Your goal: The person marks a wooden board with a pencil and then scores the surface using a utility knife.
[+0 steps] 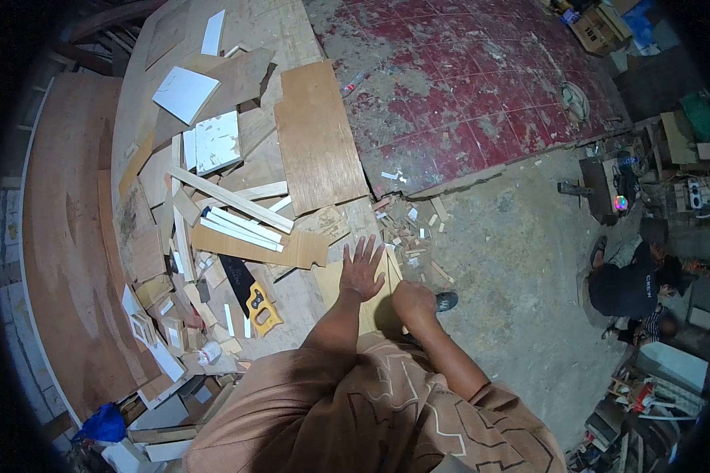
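Observation:
My left hand lies flat with its fingers spread on a pale wooden board at the edge of the worktable. Just to its right, my right hand is closed in a fist beside the board's edge. What it grips, if anything, is hidden under the fingers. A narrow light wood strip runs between the two hands. To the left of my left hand, a handsaw with a black blade and yellow handle rests on the table.
Plywood panels, white-faced boards and white strips cover the table. Small offcuts litter the concrete floor. A large brown panel stands at the left. Another person crouches at the right, near a dark box.

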`<state>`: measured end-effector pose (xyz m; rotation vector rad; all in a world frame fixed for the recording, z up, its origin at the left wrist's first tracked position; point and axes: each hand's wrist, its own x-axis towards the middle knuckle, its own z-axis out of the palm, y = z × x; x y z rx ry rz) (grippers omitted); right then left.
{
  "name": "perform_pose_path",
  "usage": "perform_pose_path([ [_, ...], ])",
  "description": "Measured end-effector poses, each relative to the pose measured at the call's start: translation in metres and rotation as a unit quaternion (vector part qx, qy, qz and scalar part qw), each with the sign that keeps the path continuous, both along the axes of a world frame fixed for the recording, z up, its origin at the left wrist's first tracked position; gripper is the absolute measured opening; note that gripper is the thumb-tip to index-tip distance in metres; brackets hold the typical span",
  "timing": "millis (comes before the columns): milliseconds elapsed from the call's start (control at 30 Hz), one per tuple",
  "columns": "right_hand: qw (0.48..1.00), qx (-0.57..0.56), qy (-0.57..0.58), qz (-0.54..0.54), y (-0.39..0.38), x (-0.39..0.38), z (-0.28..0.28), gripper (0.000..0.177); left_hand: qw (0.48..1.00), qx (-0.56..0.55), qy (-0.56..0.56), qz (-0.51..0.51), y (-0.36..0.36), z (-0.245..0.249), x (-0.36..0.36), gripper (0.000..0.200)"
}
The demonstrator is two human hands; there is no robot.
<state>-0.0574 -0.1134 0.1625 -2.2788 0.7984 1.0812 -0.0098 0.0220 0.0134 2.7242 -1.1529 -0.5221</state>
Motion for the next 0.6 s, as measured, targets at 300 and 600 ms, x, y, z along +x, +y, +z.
perform_pose_path([
  [300,0.998,0.028,-0.021,0.059,0.001,0.035,-0.086,0.03,0.997,0.069,0.019,-0.013,-0.006,0.011,0.0,0.082],
  [600,1.0,0.022,0.013,0.004,-0.006,-0.007,-0.019,0.031,0.999,0.053,-0.004,-0.009,-0.004,0.003,0.001,0.078],
])
